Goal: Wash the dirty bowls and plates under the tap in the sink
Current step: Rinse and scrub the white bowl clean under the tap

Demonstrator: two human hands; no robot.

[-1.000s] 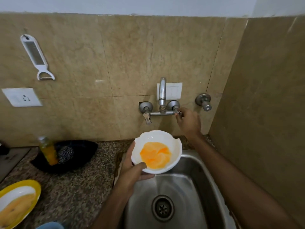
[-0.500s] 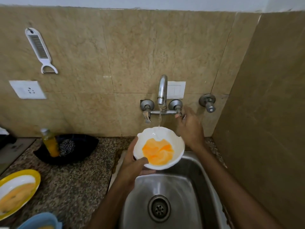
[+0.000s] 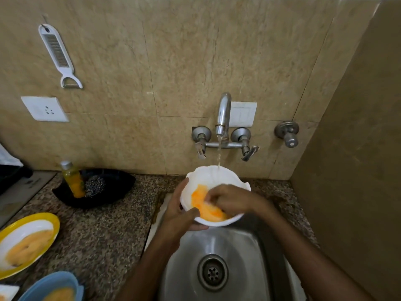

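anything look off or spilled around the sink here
No spill visible: the water stream lands inside the white scalloped bowl held at the steel sink. One oddity: a white switch plate sits on the wall right behind the chrome tap spout, close to running water.

right hand [image 3: 227,199] motion-blurred inside white bowl [image 3: 206,175], finger pose unreadable; yellow plate [image 3: 54,223] and blue bowl [image 3: 48,277] clipped by frame edges

The sink [image 3: 238,246] is brushed steel with a soft sheen. Above it, the tap [image 3: 224,109] is brighter polished metal. Left of the sink, the counter [image 3: 104,224] is speckled polished stone. Over the sink, the white bowl [image 3: 206,177] looks smooth and glossy.
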